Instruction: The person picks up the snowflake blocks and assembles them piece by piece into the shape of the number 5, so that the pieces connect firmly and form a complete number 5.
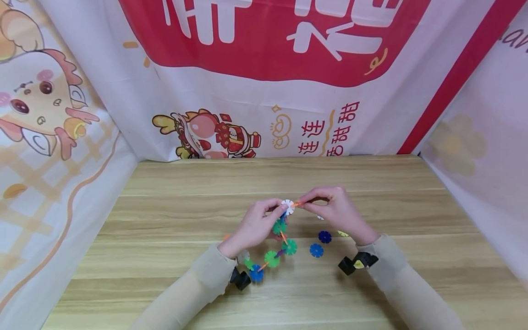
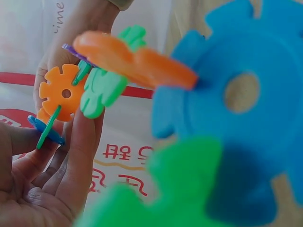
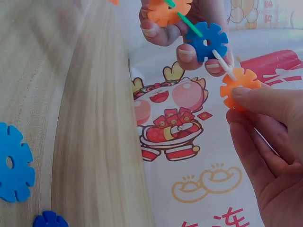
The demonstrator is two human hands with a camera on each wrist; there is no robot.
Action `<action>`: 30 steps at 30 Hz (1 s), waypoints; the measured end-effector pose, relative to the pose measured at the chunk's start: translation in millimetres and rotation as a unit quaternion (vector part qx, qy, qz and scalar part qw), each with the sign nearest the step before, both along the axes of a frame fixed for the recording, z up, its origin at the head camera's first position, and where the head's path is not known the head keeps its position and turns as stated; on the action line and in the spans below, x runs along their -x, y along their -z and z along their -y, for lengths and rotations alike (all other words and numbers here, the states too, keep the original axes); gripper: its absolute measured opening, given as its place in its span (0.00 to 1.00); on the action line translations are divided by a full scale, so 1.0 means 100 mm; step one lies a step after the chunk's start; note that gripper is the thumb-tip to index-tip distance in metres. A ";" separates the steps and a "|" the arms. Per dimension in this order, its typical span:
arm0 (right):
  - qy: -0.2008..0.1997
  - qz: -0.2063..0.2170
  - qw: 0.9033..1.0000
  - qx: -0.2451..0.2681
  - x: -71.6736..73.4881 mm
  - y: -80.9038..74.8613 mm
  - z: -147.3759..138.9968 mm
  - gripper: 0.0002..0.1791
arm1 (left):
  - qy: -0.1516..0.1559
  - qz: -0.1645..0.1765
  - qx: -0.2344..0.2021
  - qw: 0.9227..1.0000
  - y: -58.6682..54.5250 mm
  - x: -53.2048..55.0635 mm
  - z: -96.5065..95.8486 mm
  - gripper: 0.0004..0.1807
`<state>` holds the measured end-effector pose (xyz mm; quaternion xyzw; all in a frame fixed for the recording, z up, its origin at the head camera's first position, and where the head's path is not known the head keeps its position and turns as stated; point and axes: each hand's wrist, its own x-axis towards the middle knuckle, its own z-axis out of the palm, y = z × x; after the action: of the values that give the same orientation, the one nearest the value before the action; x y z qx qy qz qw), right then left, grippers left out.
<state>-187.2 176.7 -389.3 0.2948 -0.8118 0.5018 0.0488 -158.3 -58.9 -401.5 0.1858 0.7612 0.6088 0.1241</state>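
Observation:
In the head view my left hand (image 1: 256, 223) holds the upper end of a chain of slotted plastic discs, its thumb at a white disc (image 1: 288, 206). My right hand (image 1: 339, 211) pinches an orange disc (image 3: 242, 89) between thumb and fingers. That disc meets the white disc, seen edge-on in the right wrist view, which is joined to a blue disc (image 3: 207, 41) by my left fingertips. From the left hand the chain hangs down and curves left through green discs (image 1: 271, 259) to a blue disc (image 1: 256, 273). Large and blurred in the left wrist view is another blue disc (image 2: 199, 113).
Loose on the wooden table (image 1: 165, 206) lie a dark blue disc (image 1: 325, 236) and a lighter blue disc (image 1: 316, 250). A yellow disc (image 1: 343, 233) and a white one (image 1: 320, 217) are partly hidden by the right arm. Printed cloth (image 1: 264, 101) stands along the back and sides.

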 end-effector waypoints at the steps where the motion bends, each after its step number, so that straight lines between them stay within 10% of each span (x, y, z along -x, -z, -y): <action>1: 0.002 0.005 1.000 0.001 0.01 0.00 -0.01 0.06 | -0.001 -0.001 0.003 1.000 -0.01 0.00 0.00 0.16; 11: 0.037 0.112 0.992 -0.034 0.03 0.14 -0.32 0.16 | -0.012 -0.044 0.051 0.998 -0.03 0.02 0.02 0.16; 30: 0.017 0.154 0.966 -0.206 -0.15 0.60 -0.68 0.21 | -0.014 -0.027 0.031 0.999 -0.02 0.02 0.06 0.17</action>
<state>-172.3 244.9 -448.9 0.2043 -0.9002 0.3620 -0.1299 -160.4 -65.0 -399.2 0.1876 0.7856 0.5810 0.1006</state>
